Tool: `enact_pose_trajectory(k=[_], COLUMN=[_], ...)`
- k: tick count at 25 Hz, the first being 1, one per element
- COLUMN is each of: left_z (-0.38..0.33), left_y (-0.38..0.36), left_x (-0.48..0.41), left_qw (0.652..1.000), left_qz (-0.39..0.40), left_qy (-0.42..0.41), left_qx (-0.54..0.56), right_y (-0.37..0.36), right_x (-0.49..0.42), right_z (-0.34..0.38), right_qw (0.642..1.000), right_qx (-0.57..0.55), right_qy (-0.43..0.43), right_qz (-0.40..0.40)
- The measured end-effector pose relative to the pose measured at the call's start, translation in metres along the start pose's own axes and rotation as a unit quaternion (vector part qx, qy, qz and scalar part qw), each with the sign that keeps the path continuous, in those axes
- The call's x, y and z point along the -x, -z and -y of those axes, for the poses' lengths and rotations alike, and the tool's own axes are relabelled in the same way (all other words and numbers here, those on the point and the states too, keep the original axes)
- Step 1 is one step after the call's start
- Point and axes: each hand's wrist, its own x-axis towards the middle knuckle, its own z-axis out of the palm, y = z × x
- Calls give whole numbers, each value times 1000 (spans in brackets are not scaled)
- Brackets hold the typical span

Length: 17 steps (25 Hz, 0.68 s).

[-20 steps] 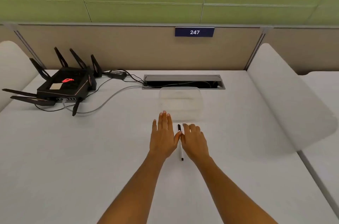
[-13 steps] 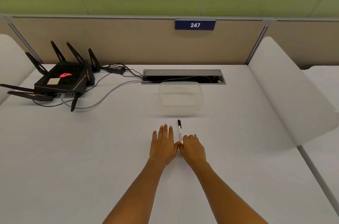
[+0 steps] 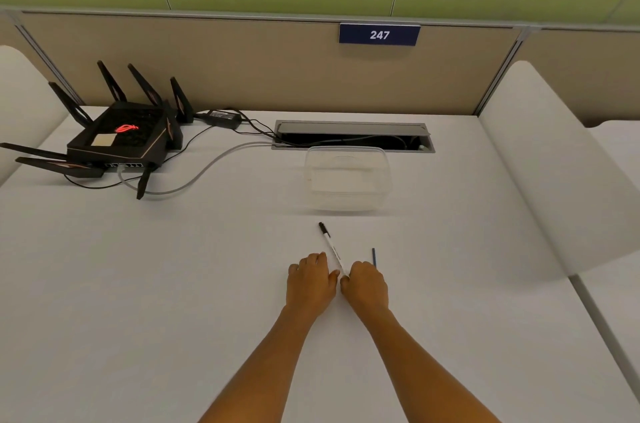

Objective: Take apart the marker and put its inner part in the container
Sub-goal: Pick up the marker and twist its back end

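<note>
Marker (image 3: 331, 247) laid on white desk (image 3: 173, 284), near end pinched between thumbs of both hands. Left hand (image 3: 309, 284) and right hand (image 3: 364, 286) curled, knuckles up, close together; grip judged as brace for pulling barrel apart. Long axis run near-right to far-left, black cap pointed far toward clear container (image 3: 347, 177), set just beyond. Thin blue rod (image 3: 374, 257) seen by right hand; inner part or not, cannot be told.

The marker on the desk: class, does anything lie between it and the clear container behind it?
Nothing visible does. The marker points its black cap toward the container, with only bare desk between them. The thin blue stick lies off to the right, outside that path.
</note>
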Motion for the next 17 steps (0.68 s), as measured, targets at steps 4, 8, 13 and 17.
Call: enact_pose_trajectory(k=[4, 8, 13, 17], left_z=[-8, -8, -14, -18], left_y=[14, 38, 62, 75], left_x=[-8, -23, -32, -38], left_qw=[966, 772, 603, 556], left_qz=[-10, 20, 6, -6], left_qy=[114, 242, 294, 296], left_qx=[232, 588, 741, 777], right_y=[10, 35, 66, 88], right_x=[-2, -6, -16, -19], right_z=[-1, -5, -3, -6], right_qw=[997, 992, 977, 919], right_qx=[-61, -63, -201, -384], right_qy=[41, 109, 70, -29], right_qz=[0, 2, 3, 89])
